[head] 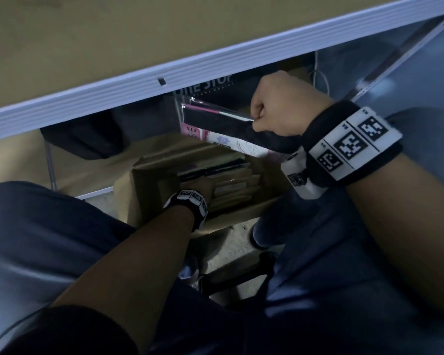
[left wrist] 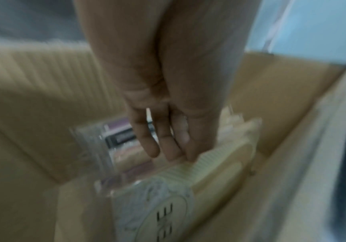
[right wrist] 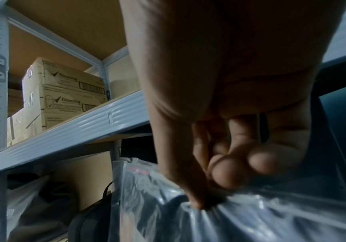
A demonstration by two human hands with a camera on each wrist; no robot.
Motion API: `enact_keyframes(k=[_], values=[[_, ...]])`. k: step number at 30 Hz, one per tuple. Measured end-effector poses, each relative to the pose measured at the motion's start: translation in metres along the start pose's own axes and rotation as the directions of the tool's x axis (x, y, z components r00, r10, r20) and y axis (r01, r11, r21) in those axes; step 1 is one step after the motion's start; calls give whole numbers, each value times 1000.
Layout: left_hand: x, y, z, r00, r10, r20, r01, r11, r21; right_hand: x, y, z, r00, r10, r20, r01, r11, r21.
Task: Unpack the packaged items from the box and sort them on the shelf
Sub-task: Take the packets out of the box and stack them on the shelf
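An open cardboard box [head: 149, 185] sits on the floor under the shelf, with several flat packaged items [head: 231, 185] standing on edge inside. My left hand [head: 203, 184] reaches down into it; in the left wrist view its straight fingers [left wrist: 163, 147] touch the tops of the cream packets [left wrist: 219, 160]. My right hand [head: 274, 106] is raised near the shelf edge. It grips a clear plastic packet with a dark item and a pink card [head: 215, 124] by one end; in the right wrist view its fingers [right wrist: 219, 173] pinch the crinkled plastic [right wrist: 250, 217].
A white metal shelf rail [head: 164, 75] runs across above the box, with a tan board [head: 87, 34] over it. Dark bags [head: 87, 139] lie on the lower level. Rexona cartons [right wrist: 60, 99] stand on a higher shelf. My knees [head: 49, 239] flank the box.
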State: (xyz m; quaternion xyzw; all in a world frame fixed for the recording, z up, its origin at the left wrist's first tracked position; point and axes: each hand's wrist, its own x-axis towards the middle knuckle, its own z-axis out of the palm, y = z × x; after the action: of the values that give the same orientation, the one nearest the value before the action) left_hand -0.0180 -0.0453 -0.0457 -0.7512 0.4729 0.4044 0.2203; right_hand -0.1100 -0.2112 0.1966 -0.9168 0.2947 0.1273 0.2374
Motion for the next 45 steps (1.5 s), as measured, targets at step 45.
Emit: enact_keyframes(k=[45], values=[[-352, -161, -192, 238, -505, -829, -730, 470, -496, -63, -171, -175, 724, -209, -658, 546, 756, 360]])
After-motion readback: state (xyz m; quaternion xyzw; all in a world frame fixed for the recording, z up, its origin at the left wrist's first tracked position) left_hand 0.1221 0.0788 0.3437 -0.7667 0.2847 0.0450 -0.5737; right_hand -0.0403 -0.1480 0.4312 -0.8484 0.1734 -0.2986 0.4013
